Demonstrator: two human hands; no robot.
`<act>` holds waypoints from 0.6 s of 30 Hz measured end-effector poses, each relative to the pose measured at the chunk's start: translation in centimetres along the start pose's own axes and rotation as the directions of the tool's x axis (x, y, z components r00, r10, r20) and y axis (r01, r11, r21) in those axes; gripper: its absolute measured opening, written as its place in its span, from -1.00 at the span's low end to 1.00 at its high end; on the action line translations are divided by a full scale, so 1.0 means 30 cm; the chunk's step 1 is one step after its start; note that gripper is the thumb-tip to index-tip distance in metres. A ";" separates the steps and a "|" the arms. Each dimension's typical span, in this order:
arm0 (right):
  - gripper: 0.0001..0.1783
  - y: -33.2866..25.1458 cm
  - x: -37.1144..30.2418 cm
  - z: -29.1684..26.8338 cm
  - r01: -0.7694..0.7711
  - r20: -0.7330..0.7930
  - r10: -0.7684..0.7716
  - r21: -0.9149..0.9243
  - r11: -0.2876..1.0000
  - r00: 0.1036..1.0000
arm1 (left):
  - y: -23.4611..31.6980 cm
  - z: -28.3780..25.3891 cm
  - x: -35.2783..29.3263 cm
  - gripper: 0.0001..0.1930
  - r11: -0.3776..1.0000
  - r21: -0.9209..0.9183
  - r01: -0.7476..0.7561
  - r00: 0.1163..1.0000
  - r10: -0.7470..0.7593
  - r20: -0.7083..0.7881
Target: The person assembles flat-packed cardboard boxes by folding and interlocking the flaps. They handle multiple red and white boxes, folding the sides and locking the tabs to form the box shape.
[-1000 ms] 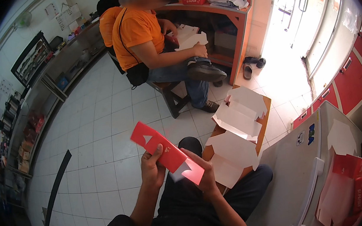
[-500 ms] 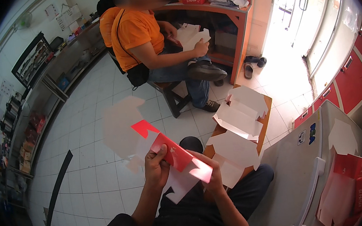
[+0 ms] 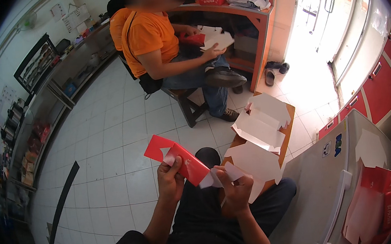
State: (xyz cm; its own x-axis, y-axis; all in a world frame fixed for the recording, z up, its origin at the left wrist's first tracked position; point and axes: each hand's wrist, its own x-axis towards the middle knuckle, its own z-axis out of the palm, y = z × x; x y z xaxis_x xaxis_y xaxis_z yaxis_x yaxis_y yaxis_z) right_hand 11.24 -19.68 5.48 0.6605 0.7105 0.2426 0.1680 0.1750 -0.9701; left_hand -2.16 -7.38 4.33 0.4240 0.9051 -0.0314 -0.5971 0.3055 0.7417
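A red and white folding carton (image 3: 193, 170) is held up in front of my lap, its red outside facing me. My left hand (image 3: 170, 184) pinches its edge, with the thumb on the red panel. At the carton's right end, my right hand (image 3: 237, 191) has its fingers closed around the small end flaps, which are bent and show white. Just beyond my right hand, an opened carton (image 3: 255, 162) lies white side up. Behind that one, another part-folded carton (image 3: 263, 121) rests on a wooden stool or bench (image 3: 291, 115).
Ahead sits a person in an orange shirt (image 3: 149, 37), handling another carton (image 3: 216, 40) beside an orange shelf unit (image 3: 261, 26). At my right stands a grey fridge (image 3: 314, 181), with red and white cartons (image 3: 372, 199) next to it. A steel counter (image 3: 61, 95) lines the left wall.
The carton's large white panel no longer shows at the left. My right hand has turned and moved slightly right and down, bending the end flaps. The other person's carton has shifted.
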 end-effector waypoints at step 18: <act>-0.53 0.050 0.060 -0.019 0.775 0.403 -0.663 -0.356 0.522 0.631 | -0.013 0.035 -0.016 -0.74 0.993 0.115 -0.006 1.000 0.008 -0.023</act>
State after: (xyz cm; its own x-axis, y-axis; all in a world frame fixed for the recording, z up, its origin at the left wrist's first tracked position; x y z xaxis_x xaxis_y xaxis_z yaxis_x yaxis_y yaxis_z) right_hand 13.10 -18.53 4.46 0.0102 0.6073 0.7944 0.8602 0.3997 -0.3166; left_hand -1.39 -8.24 4.76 0.4030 0.9143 -0.0409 -0.5173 0.2645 0.8139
